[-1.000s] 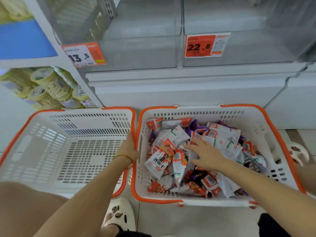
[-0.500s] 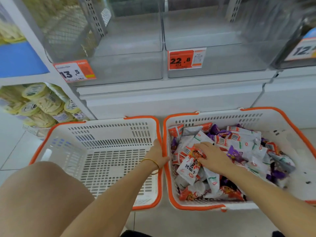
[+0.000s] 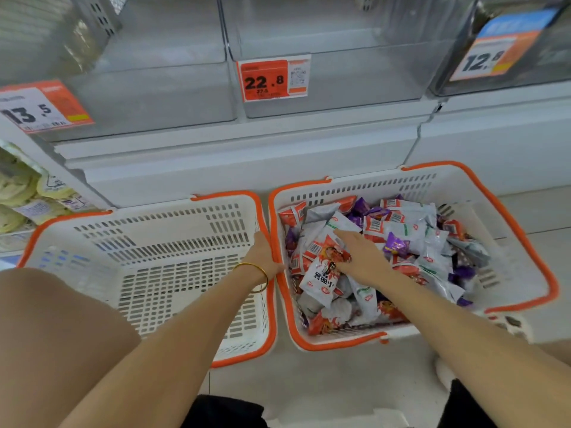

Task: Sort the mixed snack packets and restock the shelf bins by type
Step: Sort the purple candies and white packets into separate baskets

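We take the full basket (image 3: 370, 189) as our landmark: white slotted plastic with rounded corners and a smooth orange rim, standing on a pale, glossy floor (image 3: 324, 375). Inside it lies a loose heap of snack packets (image 3: 411, 239), crinkled foil in silver-white, red and purple. Our right hand (image 3: 361, 257) rests palm down on the heap, fingers spread and nearly straight, gripping nothing; the thumb touches a red-and-white packet (image 3: 321, 273). Touching the basket's left side is an empty basket (image 3: 173, 264) of the same make. Our left hand (image 3: 262, 254), with a thin gold bangle (image 3: 253, 270) at the wrist, lies on the two rims where they meet; its fingers are hidden, so we cannot tell how far they curl. Behind and above the basket run clear, hard shelf bins (image 3: 340, 50) on a white ledge, one carrying an orange price tag (image 3: 272, 77) reading 22.8. Far left of the basket, round yellowish packs (image 3: 18, 196) are blurred and cut off.
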Motion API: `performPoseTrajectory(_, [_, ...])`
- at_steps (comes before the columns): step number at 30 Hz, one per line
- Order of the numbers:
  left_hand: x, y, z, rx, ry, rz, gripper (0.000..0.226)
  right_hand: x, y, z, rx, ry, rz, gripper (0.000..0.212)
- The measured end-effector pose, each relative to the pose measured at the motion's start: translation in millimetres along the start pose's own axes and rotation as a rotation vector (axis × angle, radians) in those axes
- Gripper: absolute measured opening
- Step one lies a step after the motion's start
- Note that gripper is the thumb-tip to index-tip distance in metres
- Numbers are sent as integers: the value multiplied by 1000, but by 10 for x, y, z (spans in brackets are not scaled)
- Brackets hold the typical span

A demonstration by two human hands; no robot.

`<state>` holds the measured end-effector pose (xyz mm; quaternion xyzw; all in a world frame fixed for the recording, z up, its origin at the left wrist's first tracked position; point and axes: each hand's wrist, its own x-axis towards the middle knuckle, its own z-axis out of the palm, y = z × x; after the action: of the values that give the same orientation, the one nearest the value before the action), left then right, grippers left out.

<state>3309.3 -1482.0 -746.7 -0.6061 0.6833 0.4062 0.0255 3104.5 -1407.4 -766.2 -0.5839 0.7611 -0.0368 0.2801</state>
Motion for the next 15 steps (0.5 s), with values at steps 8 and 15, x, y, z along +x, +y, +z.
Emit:
performPoseTrajectory(8, [7,130,-18,590,208,84,68,154,-47,-9,-353,25,43,74])
performPoseTrajectory(15, [165,693,377,319,-211,327,69,134,197,-443,367,99,-135,32])
